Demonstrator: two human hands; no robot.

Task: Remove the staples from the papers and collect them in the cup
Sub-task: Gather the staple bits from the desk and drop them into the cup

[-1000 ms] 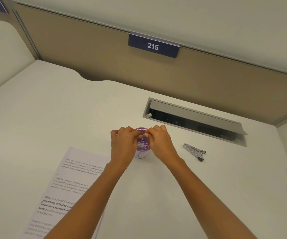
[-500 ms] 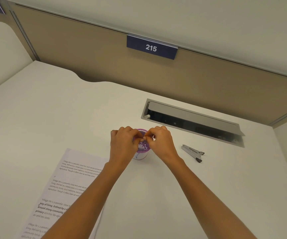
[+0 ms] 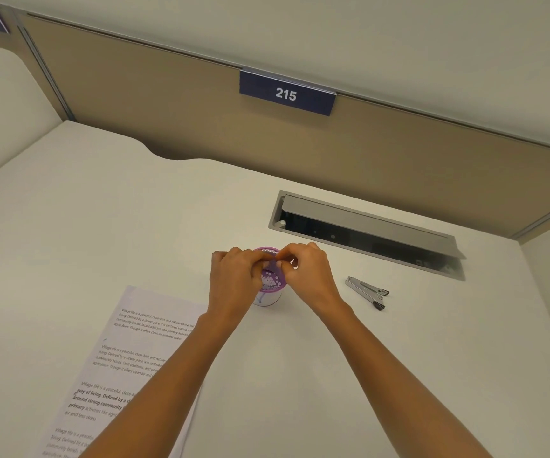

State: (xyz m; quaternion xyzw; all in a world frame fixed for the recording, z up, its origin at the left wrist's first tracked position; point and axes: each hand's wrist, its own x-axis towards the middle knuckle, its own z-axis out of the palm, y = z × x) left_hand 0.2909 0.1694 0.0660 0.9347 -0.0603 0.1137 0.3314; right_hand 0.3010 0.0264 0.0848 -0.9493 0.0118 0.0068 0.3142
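Little has shifted since a second ago: both my hands stay pinched together over the cup (image 3: 268, 285). Smooth pale counter (image 3: 102, 226); printed paper sheets (image 3: 128, 365) lie flat near-left of the cup; the metal staple remover (image 3: 367, 291) rests to its right. Left hand (image 3: 234, 282) and right hand (image 3: 310, 276) fingertips meet above the purple rim, pinching something too small to tell.

Between the hands, the cup (image 3: 268, 285) has a purple rim, a purple inside dotted with white, and a white outer wall with a thin blue line. Left of the hands, the white papers (image 3: 125, 368) carry black print, some bold. Right of them lies a silver staple remover (image 3: 366, 290) with black tips. The counter (image 3: 102, 226) is off-white. Beyond the hands hangs a navy sign (image 3: 287, 93) with white "215" on a tan partition (image 3: 168, 107).
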